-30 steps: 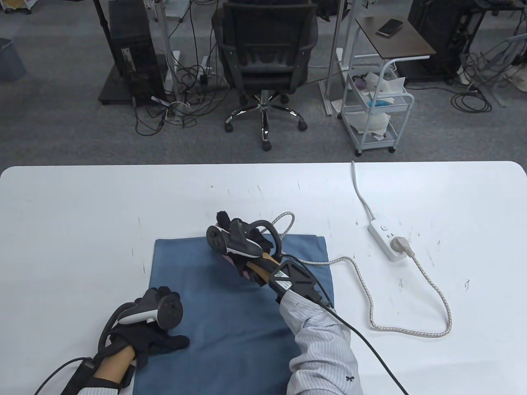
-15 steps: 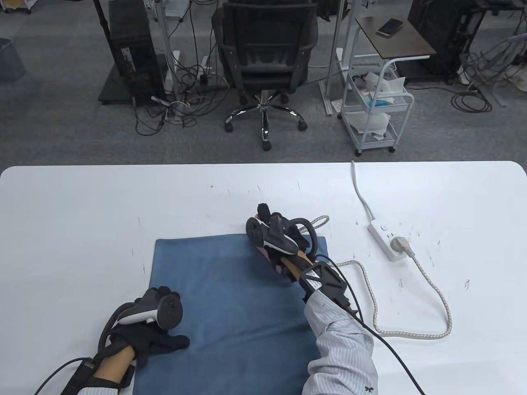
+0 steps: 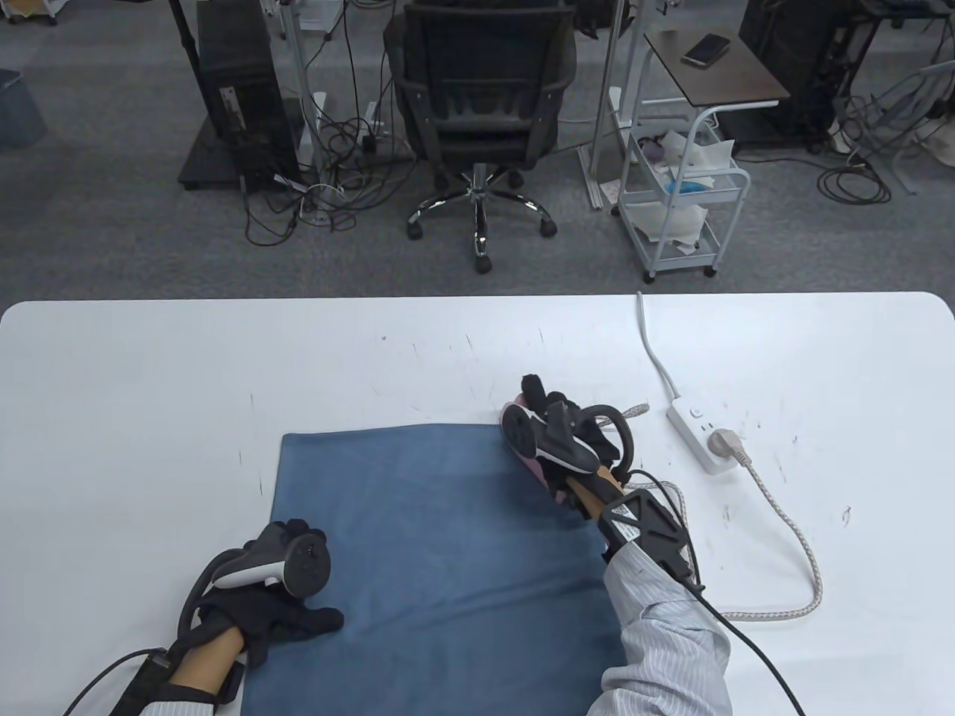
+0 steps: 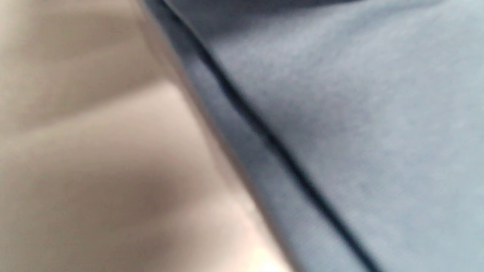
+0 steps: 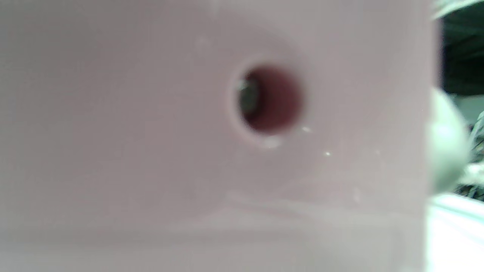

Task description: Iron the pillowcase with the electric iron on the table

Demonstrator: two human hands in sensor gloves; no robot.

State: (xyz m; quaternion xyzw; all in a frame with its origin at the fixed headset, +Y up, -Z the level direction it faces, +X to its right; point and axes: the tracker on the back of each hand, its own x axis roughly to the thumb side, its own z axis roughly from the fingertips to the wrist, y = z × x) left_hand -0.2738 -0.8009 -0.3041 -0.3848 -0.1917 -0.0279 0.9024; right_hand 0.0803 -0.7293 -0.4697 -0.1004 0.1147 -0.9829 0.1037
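Table view: iron (image 3: 522, 440) under right hand (image 3: 574, 440)

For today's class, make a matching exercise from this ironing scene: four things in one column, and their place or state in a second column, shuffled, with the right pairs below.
Things:
1. pillowcase
2. iron
3. left hand
4. plug

Places or states:
A. in the power strip
B. spread flat on the table
C. at the cloth's far right corner, under the right hand
D. resting on the cloth's left edge

Pairs: 1-B, 2-C, 3-D, 4-A
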